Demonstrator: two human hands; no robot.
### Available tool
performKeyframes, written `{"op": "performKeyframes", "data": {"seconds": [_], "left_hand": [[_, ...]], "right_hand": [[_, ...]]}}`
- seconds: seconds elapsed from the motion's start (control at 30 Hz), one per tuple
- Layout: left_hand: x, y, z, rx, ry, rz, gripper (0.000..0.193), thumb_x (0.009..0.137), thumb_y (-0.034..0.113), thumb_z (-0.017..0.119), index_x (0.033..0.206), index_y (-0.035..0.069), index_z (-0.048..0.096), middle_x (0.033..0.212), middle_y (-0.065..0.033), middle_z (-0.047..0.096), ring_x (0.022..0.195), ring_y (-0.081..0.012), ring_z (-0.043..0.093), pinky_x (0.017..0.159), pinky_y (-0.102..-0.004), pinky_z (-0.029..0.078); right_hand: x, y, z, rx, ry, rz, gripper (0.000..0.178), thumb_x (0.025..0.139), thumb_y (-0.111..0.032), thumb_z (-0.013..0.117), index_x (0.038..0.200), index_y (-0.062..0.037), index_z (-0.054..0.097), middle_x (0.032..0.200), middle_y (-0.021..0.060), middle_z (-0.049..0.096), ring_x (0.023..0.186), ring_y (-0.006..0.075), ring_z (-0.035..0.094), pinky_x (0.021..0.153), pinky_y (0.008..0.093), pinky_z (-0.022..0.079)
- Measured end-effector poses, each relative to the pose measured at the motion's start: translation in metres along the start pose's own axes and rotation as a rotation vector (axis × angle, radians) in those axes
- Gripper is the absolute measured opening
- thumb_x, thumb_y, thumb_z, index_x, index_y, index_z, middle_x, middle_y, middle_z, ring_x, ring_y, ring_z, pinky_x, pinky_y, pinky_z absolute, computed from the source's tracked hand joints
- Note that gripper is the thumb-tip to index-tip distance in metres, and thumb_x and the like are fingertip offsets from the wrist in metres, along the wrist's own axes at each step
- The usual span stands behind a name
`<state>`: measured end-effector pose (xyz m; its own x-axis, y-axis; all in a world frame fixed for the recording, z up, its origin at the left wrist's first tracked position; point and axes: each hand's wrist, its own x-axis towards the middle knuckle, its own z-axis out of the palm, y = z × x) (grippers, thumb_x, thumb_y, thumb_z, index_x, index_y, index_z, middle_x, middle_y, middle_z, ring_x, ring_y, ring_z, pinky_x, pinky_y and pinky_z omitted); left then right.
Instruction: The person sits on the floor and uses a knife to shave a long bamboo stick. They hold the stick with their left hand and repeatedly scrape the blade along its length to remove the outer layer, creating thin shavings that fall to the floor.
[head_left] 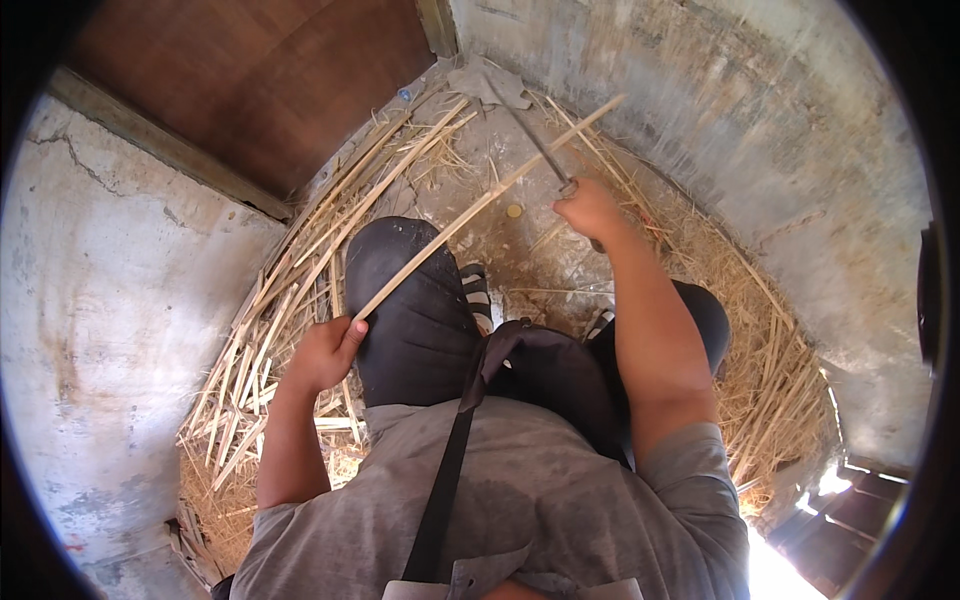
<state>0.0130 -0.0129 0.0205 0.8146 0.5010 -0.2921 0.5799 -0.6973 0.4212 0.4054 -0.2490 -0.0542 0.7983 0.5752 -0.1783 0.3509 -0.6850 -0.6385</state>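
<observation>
My left hand [325, 354] is closed around the near end of a long pale split strip [472, 214], which looks like bamboo or wood. The strip slants up and to the right across my left knee, its far end in the air near the right wall. In my right hand [592, 213] is the handle of a long-bladed knife [524, 124], much like a machete, its blade pointing away and to the left. Blade and strip cross just beyond my right fist; whether they touch, I cannot tell.
Many split strips [345, 238] lie piled along the left side. Shavings and more strips [765, 385] cover the right side. Stained plaster walls [720, 110] and a brown panel [270, 80] close in the space. A small yellowish disc [514, 211] lies on the floor.
</observation>
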Motion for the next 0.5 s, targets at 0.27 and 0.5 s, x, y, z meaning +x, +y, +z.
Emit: {"op": "performKeyframes", "data": {"seconds": [0.27,0.5], "left_hand": [[-0.002,0.007,-0.009,0.041,-0.02,-0.01,0.06,0.103,0.056,0.05,0.085,0.0,0.063,0.074,-0.0247,0.063,0.075,-0.0451,0.064,0.069,-0.0491,0.05],[0.0,-0.004,0.001,-0.007,0.002,0.008,0.06,0.103,0.056,0.051,0.085,-0.001,0.063,0.074,-0.025,0.064,0.074,-0.0456,0.064,0.069,-0.0488,0.05]], "right_hand": [[-0.044,-0.061,0.009,-0.32,-0.211,-0.271,0.045,0.082,-0.027,0.071,0.121,-0.0049,0.069,0.118,0.0208,0.071,0.109,0.0394,0.067,0.094,0.0486,0.054],[-0.013,-0.014,0.014,-0.045,-0.08,-0.256,0.042,0.081,-0.026,0.074,0.116,-0.0029,0.07,0.114,0.0224,0.071,0.107,0.0418,0.067,0.092,0.0487,0.054]]}}
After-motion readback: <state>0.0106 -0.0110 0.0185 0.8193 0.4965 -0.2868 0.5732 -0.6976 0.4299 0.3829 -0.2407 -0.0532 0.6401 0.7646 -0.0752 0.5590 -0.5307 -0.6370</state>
